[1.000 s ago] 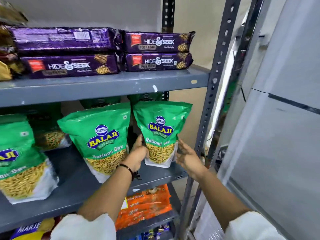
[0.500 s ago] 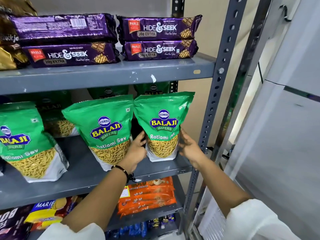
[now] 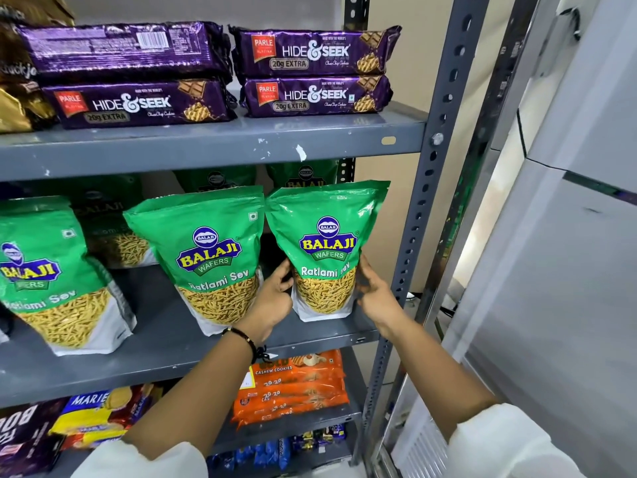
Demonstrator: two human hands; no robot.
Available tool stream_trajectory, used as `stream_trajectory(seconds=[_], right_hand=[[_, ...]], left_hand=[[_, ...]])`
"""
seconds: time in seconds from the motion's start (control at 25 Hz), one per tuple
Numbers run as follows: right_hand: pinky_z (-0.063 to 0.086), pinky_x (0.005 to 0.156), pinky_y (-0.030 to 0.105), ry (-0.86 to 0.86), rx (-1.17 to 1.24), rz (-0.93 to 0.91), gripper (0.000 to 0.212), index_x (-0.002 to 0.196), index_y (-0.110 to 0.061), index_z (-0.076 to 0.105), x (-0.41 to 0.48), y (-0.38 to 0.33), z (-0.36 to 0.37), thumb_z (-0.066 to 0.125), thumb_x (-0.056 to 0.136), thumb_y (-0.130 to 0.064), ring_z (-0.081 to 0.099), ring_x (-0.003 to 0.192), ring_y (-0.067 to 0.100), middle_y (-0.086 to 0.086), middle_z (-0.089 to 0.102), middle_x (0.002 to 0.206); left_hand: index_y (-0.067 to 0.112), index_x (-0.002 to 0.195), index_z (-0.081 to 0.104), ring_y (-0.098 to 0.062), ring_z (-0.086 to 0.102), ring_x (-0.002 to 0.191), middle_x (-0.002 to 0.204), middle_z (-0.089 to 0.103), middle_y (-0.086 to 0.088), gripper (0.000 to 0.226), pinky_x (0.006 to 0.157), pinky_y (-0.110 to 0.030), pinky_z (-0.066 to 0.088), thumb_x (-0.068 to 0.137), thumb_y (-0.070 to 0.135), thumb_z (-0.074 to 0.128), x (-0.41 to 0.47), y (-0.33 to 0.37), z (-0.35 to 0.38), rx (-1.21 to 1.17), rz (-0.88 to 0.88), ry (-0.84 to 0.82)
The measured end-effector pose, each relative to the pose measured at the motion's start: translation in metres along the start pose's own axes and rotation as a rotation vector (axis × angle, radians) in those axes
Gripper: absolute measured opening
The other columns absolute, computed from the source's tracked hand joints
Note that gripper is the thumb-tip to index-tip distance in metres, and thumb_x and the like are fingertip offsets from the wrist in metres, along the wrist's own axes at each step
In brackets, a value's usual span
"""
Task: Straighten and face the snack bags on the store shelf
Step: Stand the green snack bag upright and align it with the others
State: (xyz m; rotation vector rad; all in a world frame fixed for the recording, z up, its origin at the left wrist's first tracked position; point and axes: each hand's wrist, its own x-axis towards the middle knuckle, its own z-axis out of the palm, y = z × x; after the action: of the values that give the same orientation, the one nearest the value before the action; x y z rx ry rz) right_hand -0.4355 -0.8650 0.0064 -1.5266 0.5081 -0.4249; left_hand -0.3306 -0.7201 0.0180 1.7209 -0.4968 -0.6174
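Observation:
Green Balaji Ratlami Sev bags stand on the grey middle shelf [image 3: 165, 353]. The rightmost bag [image 3: 327, 243] stands upright at the shelf's right end, label facing me. My left hand [image 3: 272, 298] grips its lower left side and my right hand [image 3: 374, 298] presses its lower right side. A second bag [image 3: 210, 257] leans slightly just left of it, partly behind my left hand. A third bag [image 3: 51, 277] tilts at the far left. More green bags [image 3: 117, 232] sit dimly behind the front row.
Purple Hide & Seek biscuit packs [image 3: 317, 70] are stacked on the shelf above. Orange cashew cookie packs [image 3: 293, 388] and Marie packs [image 3: 96, 415] lie on the shelf below. A perforated grey upright [image 3: 424, 208] stands right of the bag, with a grey refrigerator [image 3: 568, 270] beyond.
Both hands have set the rightmost bag more upright and squarer to the front. The camera view has shifted up and closer to the shelf.

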Motion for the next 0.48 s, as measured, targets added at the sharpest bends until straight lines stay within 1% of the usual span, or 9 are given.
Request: stream_trajectory(seconds=[0.12,0.28,0.36,0.44,0.48], right_hand=[[0.029,0.1,0.021,0.008,-0.021,0.008,0.07,0.141,-0.021,0.023,-0.0031,-0.0036,0.0011,0.029,0.084,0.02,0.03,0.117,0.004,-0.016,0.031,0.124],[0.032,0.099,0.025,0.011,0.013,0.01,0.068,0.14,-0.023,0.023,-0.0057,-0.0004,0.0036,0.027,0.086,0.017,0.033,0.121,0.008,-0.012,0.034,0.131],[0.033,0.101,0.026,0.006,0.011,0.011,0.067,0.14,-0.024,0.023,-0.0051,-0.0003,0.0052,0.028,0.087,0.016,0.034,0.123,0.01,-0.011,0.034,0.134],[0.031,0.104,0.027,-0.002,-0.01,0.006,0.066,0.141,-0.025,0.022,-0.0061,-0.0018,0.0074,0.031,0.087,0.014,0.033,0.125,0.01,-0.011,0.033,0.136],[0.03,0.103,0.026,-0.003,-0.008,0.001,0.065,0.141,-0.024,0.022,-0.0065,-0.0031,0.008,0.032,0.088,0.013,0.032,0.124,0.009,-0.008,0.033,0.139]], left_hand=[[0.023,0.143,0.022,-0.023,0.031,0.139,0.154,0.025,-0.001,0.092,0.107,-0.056,0.025,0.07,-0.032,0.025,-0.0008,0.0013,0.0004,0.005,0.004,-0.004],[0.022,0.143,0.021,-0.021,0.031,0.138,0.153,0.026,-0.002,0.091,0.106,-0.055,0.029,0.07,-0.031,0.025,-0.0036,0.0016,0.0004,-0.006,0.01,0.01],[0.02,0.143,0.022,-0.022,0.031,0.138,0.153,0.027,-0.003,0.089,0.106,-0.055,0.027,0.07,-0.031,0.025,-0.0041,0.0006,0.0001,-0.023,0.017,0.022],[0.019,0.144,0.021,-0.023,0.03,0.139,0.151,0.028,-0.003,0.089,0.108,-0.051,0.028,0.07,-0.031,0.024,-0.0018,-0.0029,-0.0014,-0.025,0.02,0.033],[0.019,0.144,0.021,-0.023,0.029,0.139,0.151,0.029,-0.003,0.089,0.108,-0.043,0.03,0.07,-0.031,0.023,-0.0001,-0.0054,-0.0026,-0.021,0.029,0.028]])
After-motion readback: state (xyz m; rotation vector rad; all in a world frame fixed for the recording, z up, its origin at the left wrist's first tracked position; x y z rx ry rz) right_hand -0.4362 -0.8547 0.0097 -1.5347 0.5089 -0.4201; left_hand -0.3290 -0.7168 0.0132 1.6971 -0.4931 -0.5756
